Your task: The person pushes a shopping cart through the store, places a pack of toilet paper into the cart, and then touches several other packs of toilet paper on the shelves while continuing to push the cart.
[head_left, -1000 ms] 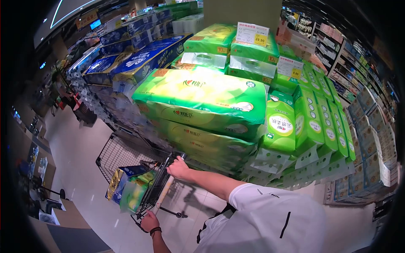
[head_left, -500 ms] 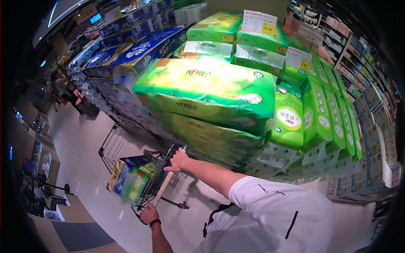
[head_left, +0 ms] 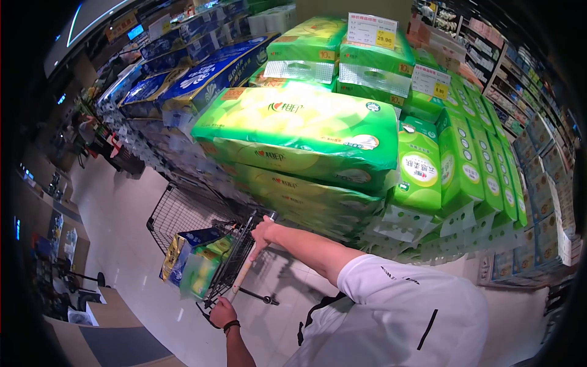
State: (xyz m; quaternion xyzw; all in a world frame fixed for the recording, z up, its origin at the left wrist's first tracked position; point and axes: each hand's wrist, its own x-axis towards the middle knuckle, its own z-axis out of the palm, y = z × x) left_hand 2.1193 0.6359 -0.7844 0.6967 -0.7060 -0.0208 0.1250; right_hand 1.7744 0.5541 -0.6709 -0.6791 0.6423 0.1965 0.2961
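My left hand (head_left: 223, 312), with a dark band at its wrist, is closed round the lower end of a shopping cart handle (head_left: 243, 274). My right hand (head_left: 262, 230) grips the upper end of the same handle, its arm stretched out from a white sleeve. Beyond the handle is the black wire shopping cart (head_left: 177, 211). In it lie a blue and gold package (head_left: 176, 260) and a green plastic-wrapped package (head_left: 199, 273), both close to the handle side.
Beside the cart rises a stack of large green tissue packs (head_left: 293, 125), with blue packs (head_left: 211, 70) farther along. Price signs (head_left: 372, 30) stand on top. Upright green packs (head_left: 419, 162) line the right. Pale tiled floor (head_left: 122, 202) runs along the cart's left.
The cart and both hands have shifted slightly right and down in view. My right hand's fingers look more tucked round the handle. The stacked packs have barely moved.
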